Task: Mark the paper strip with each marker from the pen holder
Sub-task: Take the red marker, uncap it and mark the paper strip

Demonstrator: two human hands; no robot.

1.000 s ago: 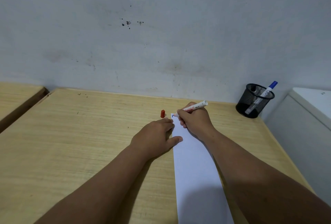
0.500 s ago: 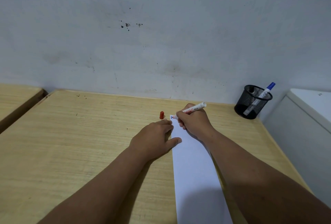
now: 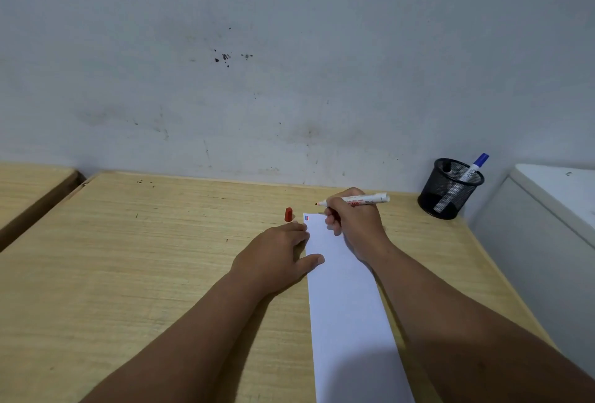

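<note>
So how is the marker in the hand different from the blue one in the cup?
The red marker is uncapped and lies nearly level in the right hand; its red cap stands on the table. The blue marker is capped and leans in the black mesh holder, untouched. Both have white barrels.

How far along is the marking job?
Done: a blue and a red mark sit at the far corner of the white paper strip. In hand: the right hand holds the uncapped red-tipped white marker off the paper; its red cap stands on the wooden table; the left hand pins the strip. Left: recapping, then possibly the dark-capped marker in the black mesh holder beside the blue-capped one.
</note>
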